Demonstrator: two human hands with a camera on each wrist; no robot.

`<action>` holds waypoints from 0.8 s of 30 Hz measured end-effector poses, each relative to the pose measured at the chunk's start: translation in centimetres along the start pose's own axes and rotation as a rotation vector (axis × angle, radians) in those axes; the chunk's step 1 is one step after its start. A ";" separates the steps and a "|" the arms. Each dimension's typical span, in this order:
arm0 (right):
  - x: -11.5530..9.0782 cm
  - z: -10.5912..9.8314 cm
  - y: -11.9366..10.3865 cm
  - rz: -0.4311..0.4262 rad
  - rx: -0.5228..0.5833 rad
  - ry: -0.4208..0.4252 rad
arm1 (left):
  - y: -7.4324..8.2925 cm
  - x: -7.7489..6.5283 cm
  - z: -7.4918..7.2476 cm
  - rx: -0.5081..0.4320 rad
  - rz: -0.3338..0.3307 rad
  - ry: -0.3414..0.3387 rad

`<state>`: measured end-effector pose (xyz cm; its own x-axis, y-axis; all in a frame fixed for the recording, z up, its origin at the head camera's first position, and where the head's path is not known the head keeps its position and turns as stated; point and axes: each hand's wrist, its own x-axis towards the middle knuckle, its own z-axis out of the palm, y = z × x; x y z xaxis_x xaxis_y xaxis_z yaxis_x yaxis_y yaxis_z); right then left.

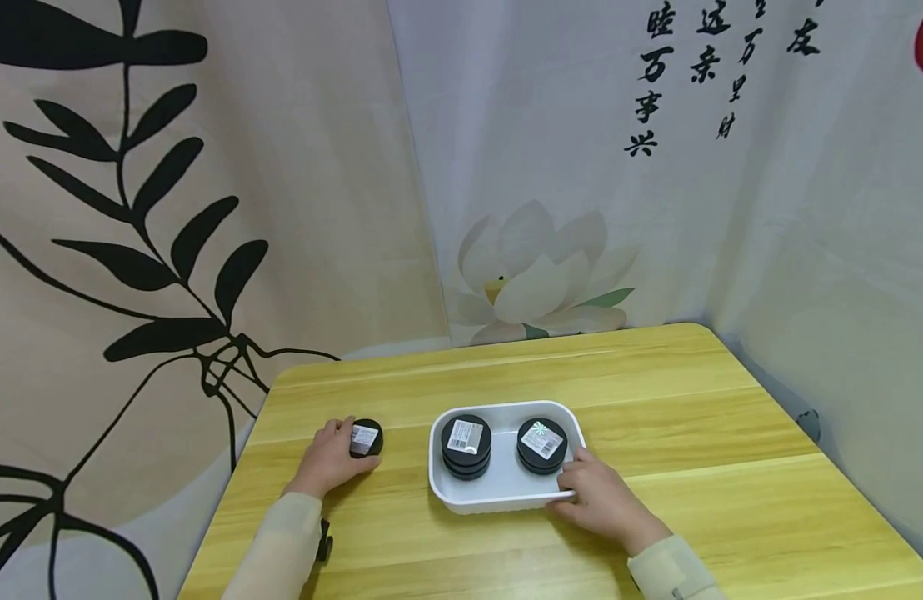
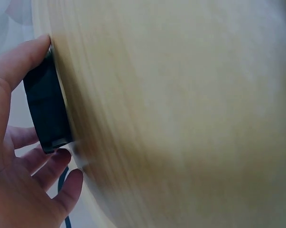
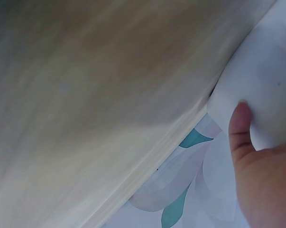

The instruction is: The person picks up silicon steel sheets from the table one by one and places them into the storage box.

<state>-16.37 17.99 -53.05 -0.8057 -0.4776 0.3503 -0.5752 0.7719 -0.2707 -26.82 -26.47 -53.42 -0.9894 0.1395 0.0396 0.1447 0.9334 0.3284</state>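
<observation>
My left hand point(image 1: 331, 461) holds a small black round tin-like disc point(image 1: 365, 439) with a white label, on the table left of the tray. In the left wrist view, the thumb and fingers lie around the dark rim of the disc point(image 2: 48, 104), at the tabletop. A white oblong tray point(image 1: 499, 497) stands at the middle of the table. My right hand point(image 1: 600, 498) grips its right front corner; in the right wrist view the thumb point(image 3: 240, 126) presses the tray's outer wall point(image 3: 261, 80). Inside the tray are a left stack of black discs point(image 1: 466, 442) and a right stack point(image 1: 542, 443), both with labels on top.
The wooden table point(image 1: 701, 417) has rounded far corners. Behind it hangs a pale curtain point(image 1: 334, 167) with black leaf prints, a lotus and writing. A dark band point(image 1: 324, 542) shows at the left wrist.
</observation>
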 end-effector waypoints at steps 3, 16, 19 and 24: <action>0.0 0.1 0.0 -0.014 -0.001 0.013 | 0.0 0.0 0.0 0.001 -0.002 0.000; 0.1 0.1 0.1 -0.011 0.021 0.001 | 0.1 0.0 0.2 -0.017 -0.001 0.008; 0.0 0.2 0.1 -0.010 0.017 0.010 | 0.2 0.0 0.2 -0.018 0.006 0.023; 0.0 0.3 0.2 0.003 0.009 0.009 | 0.2 0.0 0.3 -0.020 0.010 0.031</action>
<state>-16.57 18.00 -53.37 -0.8063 -0.4710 0.3578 -0.5737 0.7698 -0.2798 -26.81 -26.23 -53.62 -0.9878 0.1385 0.0718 0.1549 0.9252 0.3463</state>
